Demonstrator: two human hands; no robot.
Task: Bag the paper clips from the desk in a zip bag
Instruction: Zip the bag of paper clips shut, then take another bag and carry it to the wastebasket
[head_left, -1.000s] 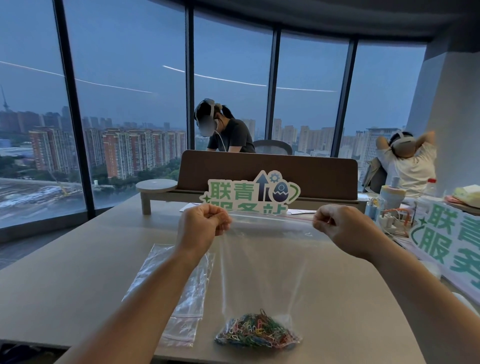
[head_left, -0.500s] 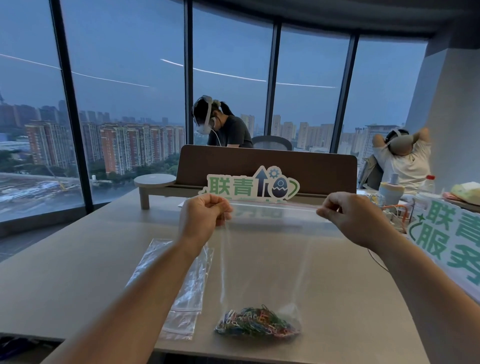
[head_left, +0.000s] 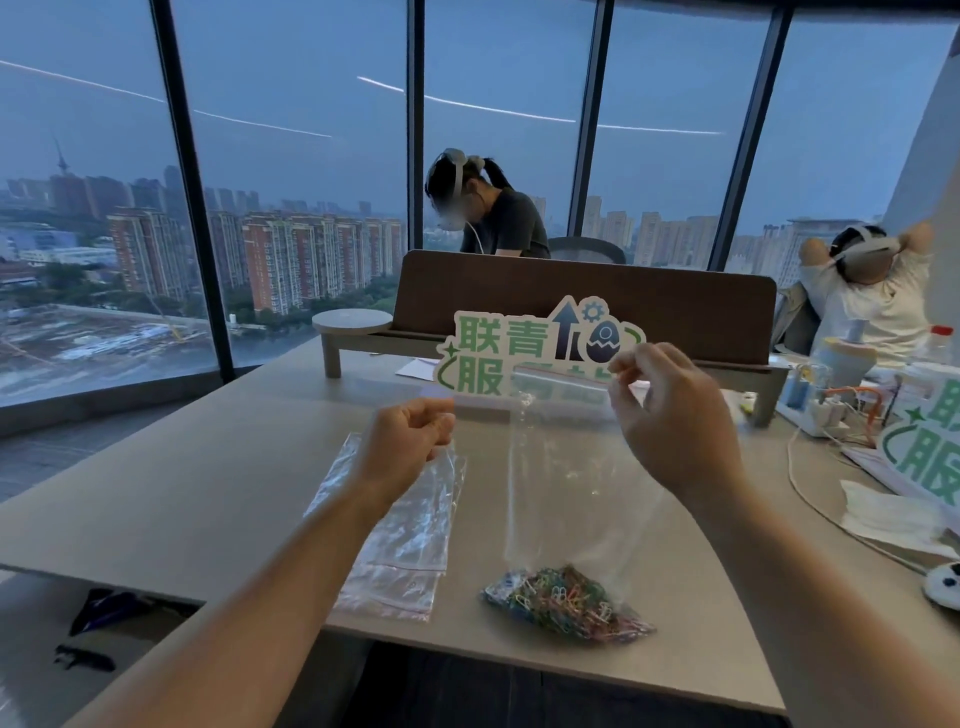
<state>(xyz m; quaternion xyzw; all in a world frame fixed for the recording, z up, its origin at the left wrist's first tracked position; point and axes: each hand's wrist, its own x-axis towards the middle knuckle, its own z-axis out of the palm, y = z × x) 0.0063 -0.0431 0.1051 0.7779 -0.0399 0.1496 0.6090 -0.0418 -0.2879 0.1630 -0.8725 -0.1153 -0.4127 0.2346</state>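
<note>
Right hand (head_left: 670, 415) raised at 1 o'clock of frame centre, thumb and forefinger pinching the top right corner of the zip bag (head_left: 566, 467) at its seal strip, other fingers loosely curled. Bag hanging from that pinch, clear plastic, top edge tilted — left corner lower than right. Bottom of bag resting on the desk (head_left: 208, 493) at 6 o'clock, bulging with the paper clips (head_left: 566, 605) (mixed colours, heaped, all inside the bag as far as can be told).

Left hand (head_left: 410, 441) at 9 o'clock of the bag, fingers curled into a loose fist, thumb against forefinger; apart from the bag's top left corner — gap visible between them. Whether anything is pinched in it: cannot tell, since the spare bags (head_left: 400, 530) lie flat on the desk right behind it, and the film edge overlaps the knuckles.

Spare bags: clear, stacked, at 8 o'clock of the filled bag, near the desk's front edge, red seal line visible.

Green-and-white sign (head_left: 530, 348) standing at 12 o'clock behind the bag, partly seen through the plastic. Brown divider (head_left: 675, 306) behind the sign. Second green sign (head_left: 930, 452) at 3 o'clock, cables and bottles beside it. Two seated people wearing headsets beyond the divider, windows behind.
</note>
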